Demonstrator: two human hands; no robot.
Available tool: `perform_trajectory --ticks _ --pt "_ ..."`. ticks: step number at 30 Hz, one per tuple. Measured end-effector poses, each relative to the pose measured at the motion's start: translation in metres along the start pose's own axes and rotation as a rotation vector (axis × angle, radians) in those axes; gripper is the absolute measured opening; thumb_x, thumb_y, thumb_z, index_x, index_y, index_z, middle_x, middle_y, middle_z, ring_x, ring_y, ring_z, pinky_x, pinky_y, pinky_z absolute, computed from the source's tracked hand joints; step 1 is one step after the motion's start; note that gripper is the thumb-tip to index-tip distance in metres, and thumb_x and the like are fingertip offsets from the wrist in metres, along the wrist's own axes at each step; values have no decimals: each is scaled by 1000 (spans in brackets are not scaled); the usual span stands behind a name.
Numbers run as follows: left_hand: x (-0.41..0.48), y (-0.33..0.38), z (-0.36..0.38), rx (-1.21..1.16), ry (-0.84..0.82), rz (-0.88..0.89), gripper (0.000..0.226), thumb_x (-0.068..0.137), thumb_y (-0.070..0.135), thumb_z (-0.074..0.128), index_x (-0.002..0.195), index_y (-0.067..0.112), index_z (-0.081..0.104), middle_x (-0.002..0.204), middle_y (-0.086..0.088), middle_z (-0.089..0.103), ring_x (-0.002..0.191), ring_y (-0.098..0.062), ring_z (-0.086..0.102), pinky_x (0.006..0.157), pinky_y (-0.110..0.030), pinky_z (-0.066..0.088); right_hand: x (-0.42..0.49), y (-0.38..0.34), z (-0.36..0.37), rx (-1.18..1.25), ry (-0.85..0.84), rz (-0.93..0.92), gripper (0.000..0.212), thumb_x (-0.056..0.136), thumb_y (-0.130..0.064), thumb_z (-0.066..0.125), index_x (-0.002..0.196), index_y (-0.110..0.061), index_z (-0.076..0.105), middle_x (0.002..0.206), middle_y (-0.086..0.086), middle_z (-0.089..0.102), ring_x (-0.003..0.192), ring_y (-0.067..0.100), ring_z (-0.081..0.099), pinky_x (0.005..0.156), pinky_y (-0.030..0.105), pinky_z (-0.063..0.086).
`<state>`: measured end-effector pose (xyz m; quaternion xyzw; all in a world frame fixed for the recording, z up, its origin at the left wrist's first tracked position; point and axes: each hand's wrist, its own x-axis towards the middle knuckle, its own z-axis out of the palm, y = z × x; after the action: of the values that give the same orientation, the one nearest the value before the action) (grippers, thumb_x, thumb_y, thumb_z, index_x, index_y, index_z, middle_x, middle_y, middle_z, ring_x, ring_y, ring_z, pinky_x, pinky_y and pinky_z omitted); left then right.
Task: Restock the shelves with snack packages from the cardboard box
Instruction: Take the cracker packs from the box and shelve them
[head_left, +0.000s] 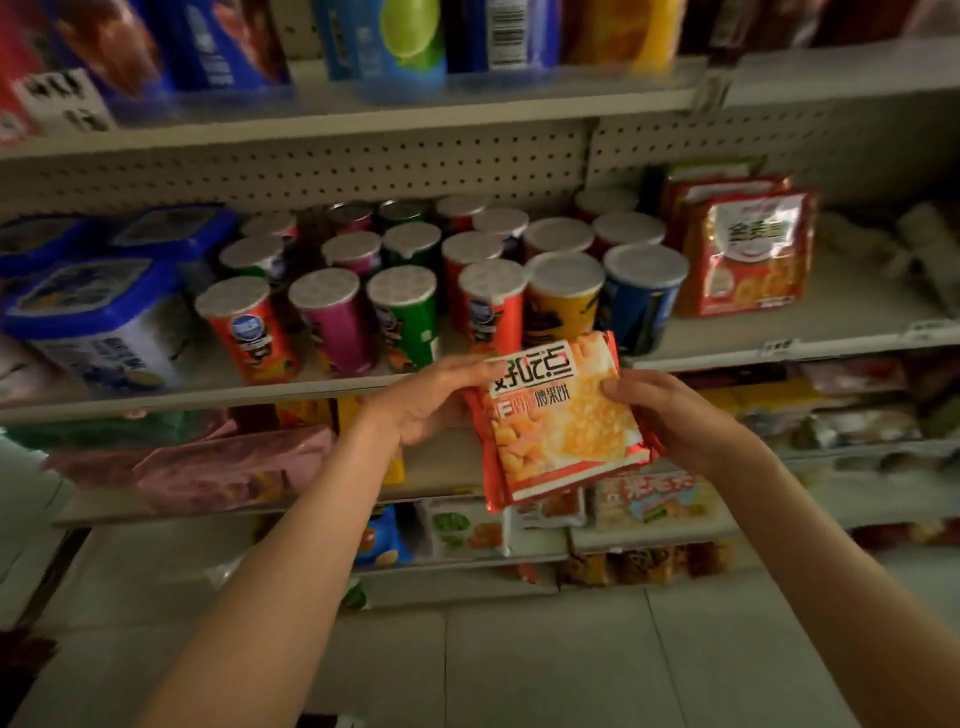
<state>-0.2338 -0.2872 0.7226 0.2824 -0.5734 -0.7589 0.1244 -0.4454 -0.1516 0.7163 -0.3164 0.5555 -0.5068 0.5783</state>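
Observation:
Both my hands hold a red and orange snack package (558, 431) in front of the shelves, just below the middle shelf's front edge (332, 387). My left hand (431, 400) grips its upper left edge, fingers curled over the top. My right hand (670, 415) grips its right side, thumb on the front. Similar red packages (743, 249) stand upright at the right end of the middle shelf. No cardboard box is in view.
Rows of lidded chip cans (410, 291) fill the middle shelf, with blue-lidded tubs (98, 306) to the left. Pink packs (208, 462) and mixed snack bags (654, 499) lie on lower shelves. Tall packs line the top shelf (405, 104). Pale tiled floor (519, 654) lies below.

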Motion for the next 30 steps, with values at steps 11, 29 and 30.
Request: perform_trajectory --ticks 11,29,30 --pt "72 33 79 165 -185 27 21 87 12 62 105 21 63 94 3 74 88 -13 70 77 -28 58 -38 -29 -76 192 270 -174 27 90 -19 53 110 -2 59 98 10 73 86 22 72 64 27 57" --pt "242 60 272 252 49 244 18 85 15 67 98 26 63 104 3 71 99 -16 67 89 -36 54 -65 -94 -303 -48 533 -342 35 88 -16 61 122 -15 56 114 8 67 101 25 66 85 39 55" --pt "252 62 279 255 85 248 18 84 15 68 97 26 63 103 3 71 100 -16 66 93 -39 52 -62 -101 -319 -89 541 -361 39 87 -15 63 125 -15 54 116 7 66 101 22 65 83 34 55"
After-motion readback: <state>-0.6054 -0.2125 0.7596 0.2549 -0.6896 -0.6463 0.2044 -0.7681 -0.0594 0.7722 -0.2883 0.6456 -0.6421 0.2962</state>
